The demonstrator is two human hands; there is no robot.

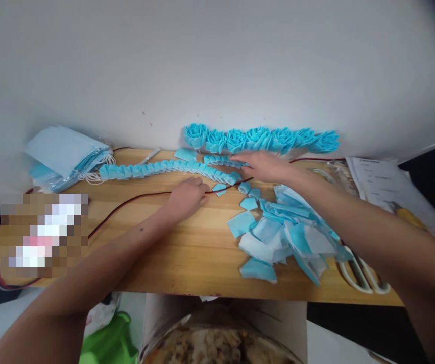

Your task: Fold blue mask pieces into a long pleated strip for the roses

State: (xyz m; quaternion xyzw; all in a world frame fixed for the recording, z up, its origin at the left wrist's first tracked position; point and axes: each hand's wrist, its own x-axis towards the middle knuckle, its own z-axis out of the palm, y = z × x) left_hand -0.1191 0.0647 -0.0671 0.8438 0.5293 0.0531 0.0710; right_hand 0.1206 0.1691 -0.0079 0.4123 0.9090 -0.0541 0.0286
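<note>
A long curved row of small folded blue fabric pieces point(156, 167) runs across the back of the wooden table point(145, 268). Behind its right end lies a shorter row of the same pieces point(217, 160). My right hand point(262, 166) is at this short row's right end, its fingers closed around the folded pieces there. Resting on the tabletop in front of the long row, my left hand point(187, 199) holds nothing, its fingers loosely bent beside a thin red-and-black wire point(130, 201). A flat blue piece point(219, 189) lies by its fingertips.
Blue fabric flowers point(258, 138) line the wall. Loose blue and white cut pieces point(266, 235) are heaped under my right forearm, beside white-handled scissors point(365, 273). Stacked face masks point(67, 151) sit back left; papers point(376, 177) lie right. A pixelated patch covers the left front.
</note>
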